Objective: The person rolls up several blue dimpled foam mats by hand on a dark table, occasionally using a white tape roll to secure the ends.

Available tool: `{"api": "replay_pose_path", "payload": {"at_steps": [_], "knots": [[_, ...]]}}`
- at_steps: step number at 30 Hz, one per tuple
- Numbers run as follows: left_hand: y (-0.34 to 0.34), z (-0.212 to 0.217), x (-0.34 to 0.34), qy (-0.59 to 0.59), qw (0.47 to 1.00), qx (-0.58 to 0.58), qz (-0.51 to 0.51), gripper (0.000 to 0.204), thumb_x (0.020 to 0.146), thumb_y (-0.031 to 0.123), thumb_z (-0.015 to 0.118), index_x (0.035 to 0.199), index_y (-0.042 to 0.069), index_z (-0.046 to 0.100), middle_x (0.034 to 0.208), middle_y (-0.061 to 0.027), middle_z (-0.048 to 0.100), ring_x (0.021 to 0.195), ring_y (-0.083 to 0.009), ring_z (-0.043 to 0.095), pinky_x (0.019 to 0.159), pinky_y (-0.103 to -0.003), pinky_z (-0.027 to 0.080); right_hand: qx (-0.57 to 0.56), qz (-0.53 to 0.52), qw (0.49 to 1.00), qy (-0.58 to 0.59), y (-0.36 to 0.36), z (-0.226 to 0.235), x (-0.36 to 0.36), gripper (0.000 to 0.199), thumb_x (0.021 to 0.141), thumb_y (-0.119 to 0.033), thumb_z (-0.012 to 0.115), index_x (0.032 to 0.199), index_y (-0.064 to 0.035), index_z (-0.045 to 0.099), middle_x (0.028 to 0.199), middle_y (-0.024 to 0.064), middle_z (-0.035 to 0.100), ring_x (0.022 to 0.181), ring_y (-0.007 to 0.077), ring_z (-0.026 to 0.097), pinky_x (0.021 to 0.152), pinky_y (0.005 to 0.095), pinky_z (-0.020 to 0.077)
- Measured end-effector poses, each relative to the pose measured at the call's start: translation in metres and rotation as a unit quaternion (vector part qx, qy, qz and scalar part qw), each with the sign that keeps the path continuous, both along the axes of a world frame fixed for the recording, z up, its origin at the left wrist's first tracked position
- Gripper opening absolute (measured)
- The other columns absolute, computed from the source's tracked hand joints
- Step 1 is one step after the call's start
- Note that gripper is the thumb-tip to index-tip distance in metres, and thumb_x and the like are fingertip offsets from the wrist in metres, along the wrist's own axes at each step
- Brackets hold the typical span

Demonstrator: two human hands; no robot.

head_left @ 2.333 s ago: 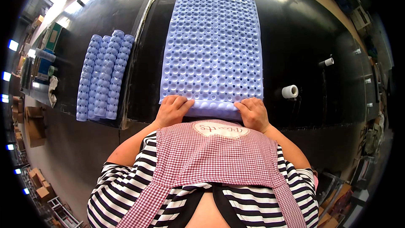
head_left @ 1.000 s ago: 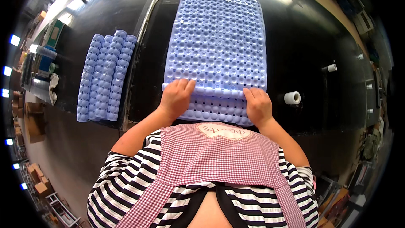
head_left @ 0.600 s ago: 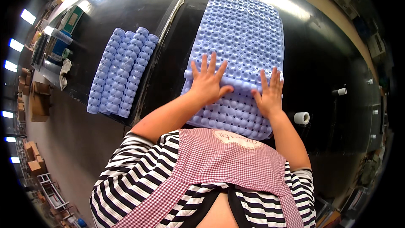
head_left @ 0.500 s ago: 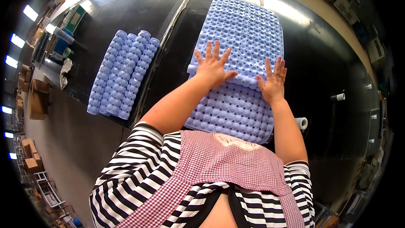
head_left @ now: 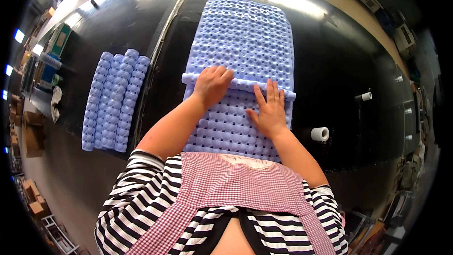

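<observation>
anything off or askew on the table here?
Nothing stands out. The blue mat lies flat and square on the black table, its near end folded over under the left hand and right hand. The rolled mats lie neatly side by side.

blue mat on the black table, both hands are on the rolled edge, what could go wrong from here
1. The left hand sits further up the roll than the right hand, so the perforated blue mat may wind crooked.
2. The right hand lies flat with open fingers rather than gripping, so that end of the roll could spring loose.
3. The tape roll lies close beside the mat on the black table and could get knocked.
</observation>
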State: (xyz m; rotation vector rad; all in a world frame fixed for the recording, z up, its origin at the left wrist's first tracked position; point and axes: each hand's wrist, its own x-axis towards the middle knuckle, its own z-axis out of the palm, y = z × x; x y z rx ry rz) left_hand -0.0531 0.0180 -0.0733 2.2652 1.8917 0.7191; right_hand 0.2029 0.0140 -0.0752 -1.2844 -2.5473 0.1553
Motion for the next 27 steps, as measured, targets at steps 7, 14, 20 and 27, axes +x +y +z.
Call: {"api": "replay_pose_path", "payload": {"at_steps": [7,14,20,27], "knots": [[0.003,-0.001,-0.006,0.014,0.995,0.095,0.009,0.048,0.088,0.022,0.076,0.134,0.013,0.064,0.136,-0.0139,0.058,0.138,-0.0347,0.046,0.119,-0.049,0.032,0.013,0.008,0.999,0.033,0.08,0.001,-0.006,0.068,0.085,-0.039,0.08,0.147,-0.0239,0.057,0.163,0.0223,0.032,0.153,0.0418,0.025,0.125,0.0556,0.0186],[0.003,0.002,-0.012,-0.01,0.993,0.115,-0.037,0.038,0.075,0.016,0.082,0.11,0.015,0.068,0.106,-0.0075,0.066,0.104,-0.0339,0.061,0.092,-0.045,0.047,0.081,0.075,0.974,0.2,0.07,0.008,0.003,0.057,0.078,-0.014,0.083,0.13,-0.0076,0.063,0.105,0.0144,0.067,0.101,0.0366,0.062,0.094,0.0457,0.0474],[-0.133,0.006,0.014,-0.005,0.997,0.033,-0.072,0.031,0.082,0.02,0.075,0.111,0.017,0.067,0.111,-0.0062,0.063,0.107,-0.0302,0.058,0.093,-0.046,0.041,0.004,0.108,0.975,0.193,-0.057,0.014,0.043,0.031,0.074,-0.011,0.084,0.098,-0.0074,0.064,0.094,0.0133,0.065,0.091,0.0359,0.061,0.083,0.0449,0.0459],[-0.096,0.013,0.013,0.007,0.996,0.065,-0.066,0.028,0.09,0.025,0.072,0.117,0.019,0.069,0.132,-0.0084,0.058,0.125,-0.0296,0.051,0.108,-0.049,0.033,0.105,0.061,0.986,0.117,-0.032,0.026,0.036,0.036,0.081,-0.021,0.081,0.112,-0.0075,0.07,0.093,0.0111,0.065,0.096,0.0355,0.06,0.092,0.0432,0.0436]]}}
